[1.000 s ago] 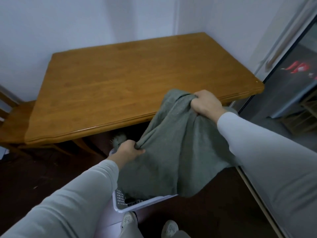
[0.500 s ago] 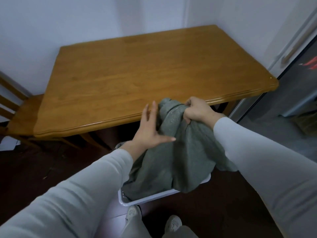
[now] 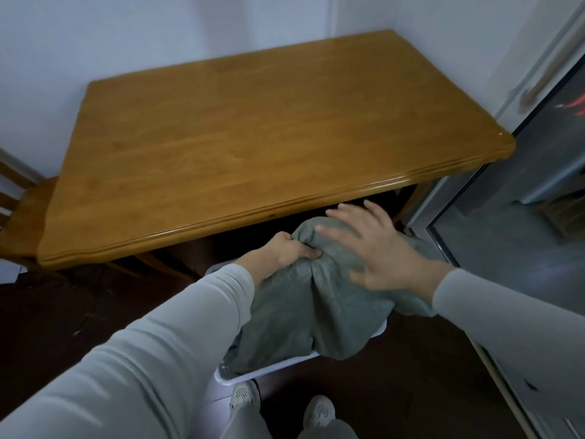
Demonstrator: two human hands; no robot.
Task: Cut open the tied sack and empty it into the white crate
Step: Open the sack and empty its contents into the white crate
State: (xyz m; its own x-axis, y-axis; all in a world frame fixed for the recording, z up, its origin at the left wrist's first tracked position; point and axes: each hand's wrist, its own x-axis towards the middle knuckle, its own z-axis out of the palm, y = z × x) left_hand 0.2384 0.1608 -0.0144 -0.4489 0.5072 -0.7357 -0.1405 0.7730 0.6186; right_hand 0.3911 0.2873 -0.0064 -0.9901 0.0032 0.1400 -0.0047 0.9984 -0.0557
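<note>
Below the near edge of the table (image 3: 253,213), over the white crate (image 3: 275,369), my left hand (image 3: 285,253) clenches the sack (image 3: 300,312); my right hand (image 3: 386,258) rests spread-fingered on it.

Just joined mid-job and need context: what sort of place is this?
Probably a home dining corner: a wooden dining table pushed into a white-walled corner, a matching wooden chair at its left end, and what looks like a glass sliding door on the right.

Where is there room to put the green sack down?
The wooden table is bare all over, from the chair on its left to the white walls. The dark floor left of the white crate looks free too. Crowded: the green sack covers the crate, left hand gripping it, right hand spread on it.
</note>
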